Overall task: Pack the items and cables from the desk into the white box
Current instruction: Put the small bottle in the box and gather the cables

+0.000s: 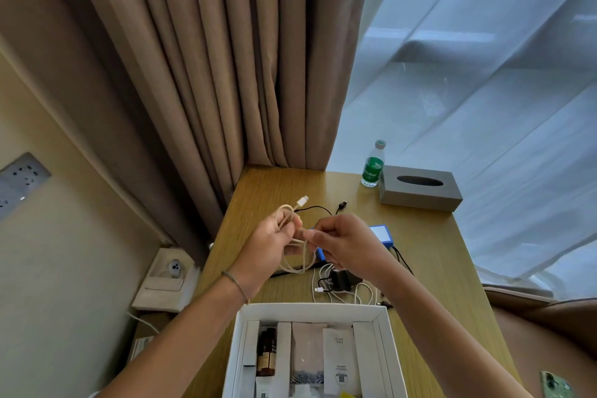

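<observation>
A cream braided cable [298, 263] hangs in loops above the wooden desk [429, 255]. My left hand [274, 245] grips the coiled loops, and the white plug sticks up past my fingers. My right hand [342, 242] pinches a strand of the same cable just to the right. The white box [310, 310] stands open at the desk's near edge, holding small brown bottles and several sachets. Behind my hands lie a blue box [381, 234], a black cable [318, 208], and a tangle of white cables with a black charger [342, 284].
A green-labelled water bottle [373, 166] and a grey tissue box [420, 187] stand at the desk's far right. Brown curtains hang behind the desk, a sheer curtain to the right. A wall socket [172, 268] sits left of the desk. A green phone [555, 384] lies at bottom right.
</observation>
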